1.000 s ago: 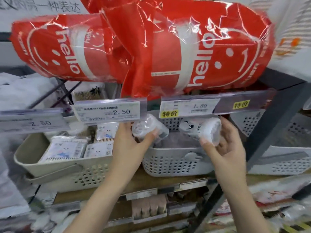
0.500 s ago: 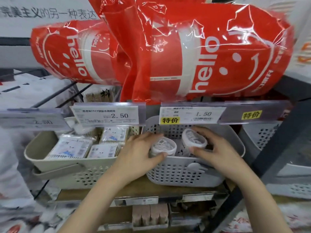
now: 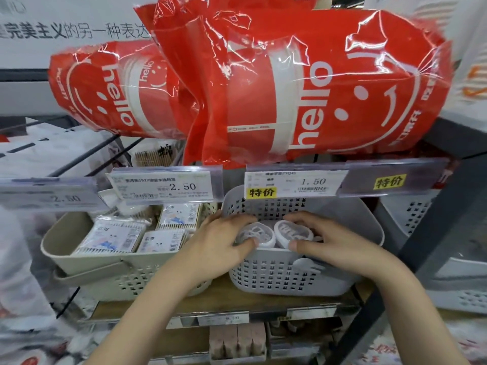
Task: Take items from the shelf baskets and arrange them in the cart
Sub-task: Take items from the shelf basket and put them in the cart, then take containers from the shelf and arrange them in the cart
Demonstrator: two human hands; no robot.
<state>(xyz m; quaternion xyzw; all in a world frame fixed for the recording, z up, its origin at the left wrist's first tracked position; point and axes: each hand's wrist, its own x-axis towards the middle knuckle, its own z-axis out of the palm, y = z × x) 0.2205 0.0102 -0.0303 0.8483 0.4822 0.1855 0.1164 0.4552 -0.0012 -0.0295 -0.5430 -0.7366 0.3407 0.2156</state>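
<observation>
1. At centre frame, the grey perforated basket (image 3: 290, 275) sits on the shelf; two round white containers stand upright inside it, side by side.
2. The left hand (image 3: 224, 243) curls round the left container (image 3: 254, 235), thumb on its near edge, fingers over the far side.
3. The right hand (image 3: 334, 239) holds the right container (image 3: 292, 231) in the same way.
4. Each container lies directly under its own hand, lid facing up, so the likely lift is straight up past the basket rim.
5. The cart is out of view; the beige basket (image 3: 87, 259) of flat packets sits at left.
</observation>
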